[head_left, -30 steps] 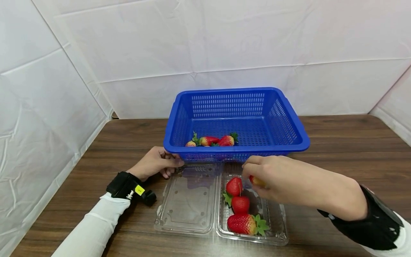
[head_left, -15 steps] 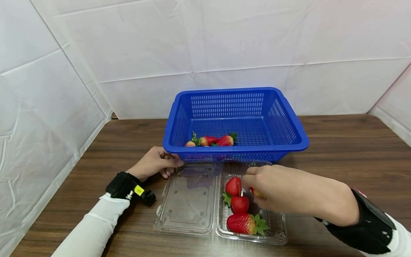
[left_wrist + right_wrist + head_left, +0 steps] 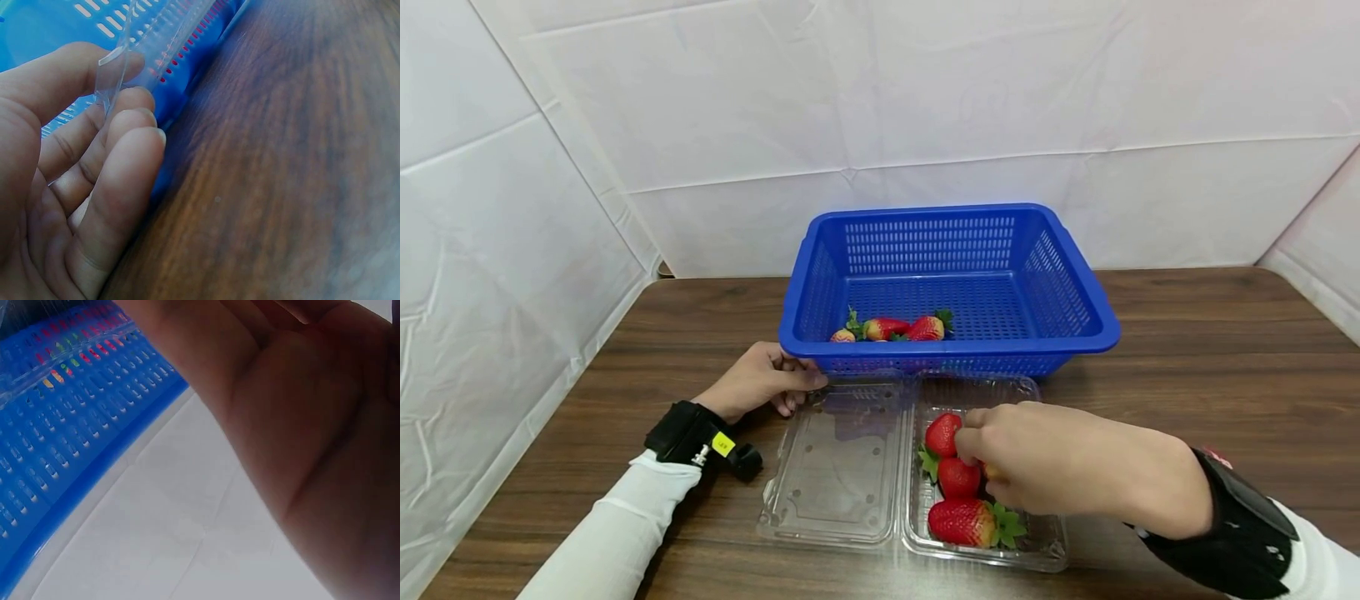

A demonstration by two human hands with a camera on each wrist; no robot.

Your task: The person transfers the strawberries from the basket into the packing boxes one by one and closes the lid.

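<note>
A clear plastic clamshell box lies unfolded on the table, its lid half (image 3: 842, 492) on the left and its tray half (image 3: 1047, 546) on the right. My left hand (image 3: 763, 385) pinches the lid's far left corner between thumb and fingers, as the left wrist view also shows. Inside the tray, along its left side, lie a far strawberry (image 3: 943, 435), a middle strawberry (image 3: 958, 478) and a near strawberry (image 3: 961, 522) with green leaves. My right hand (image 3: 1045, 458) holds another strawberry (image 3: 991, 472) low in the tray, right beside the middle one; fingers hide most of it.
Directly behind the clamshell stands a blue slotted basket (image 3: 955, 347), with several strawberries (image 3: 886, 328) at its front left. Brown wood-grain tabletop (image 3: 1210, 375) extends to both sides. A white cloth wall (image 3: 880, 100) rises at the back.
My right hand has moved toward me and lower over the tray, bringing the held strawberry alongside the middle one. The left hand keeps its hold on the lid corner.
</note>
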